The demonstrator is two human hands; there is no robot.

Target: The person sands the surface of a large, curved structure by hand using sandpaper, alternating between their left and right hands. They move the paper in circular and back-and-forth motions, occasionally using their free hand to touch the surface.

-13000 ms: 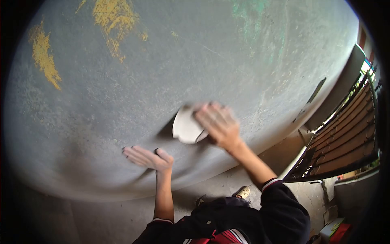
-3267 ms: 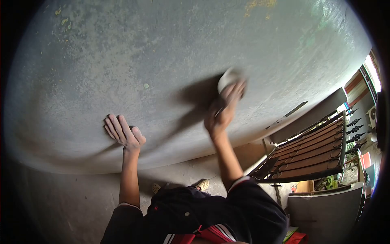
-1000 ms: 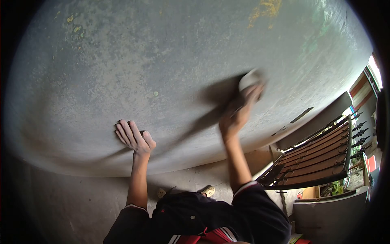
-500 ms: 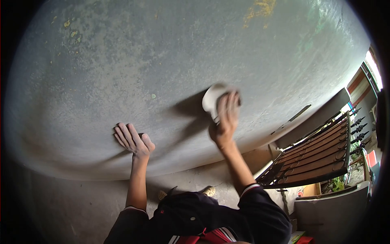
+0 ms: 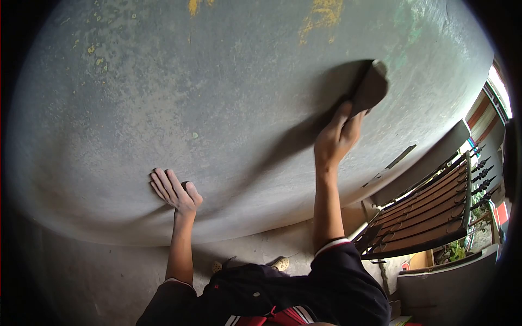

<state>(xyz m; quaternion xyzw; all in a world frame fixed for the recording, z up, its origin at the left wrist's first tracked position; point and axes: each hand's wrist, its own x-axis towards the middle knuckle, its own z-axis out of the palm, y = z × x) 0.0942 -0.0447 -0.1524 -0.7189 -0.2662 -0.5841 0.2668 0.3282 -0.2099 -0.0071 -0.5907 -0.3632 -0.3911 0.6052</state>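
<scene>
A large grey surface with worn patches and yellow and green marks spreads before me. My left hand lies flat against its lower part, fingers spread and holding nothing. Farther right and higher, my right hand grips a thin sheet, dark on the side facing me with a pale edge at the top. The sheet stands tilted at the surface and throws a long shadow to its left; whether all of it touches cannot be made out.
On the right stands a black metal gate with brown panels and spiked tips. A grey wall is below it, near green plants. My shoes show on the concrete floor.
My right hand has moved up and to the right with the sheet, which now shows its dark side. My left hand stays at nearly the same place on the surface.
</scene>
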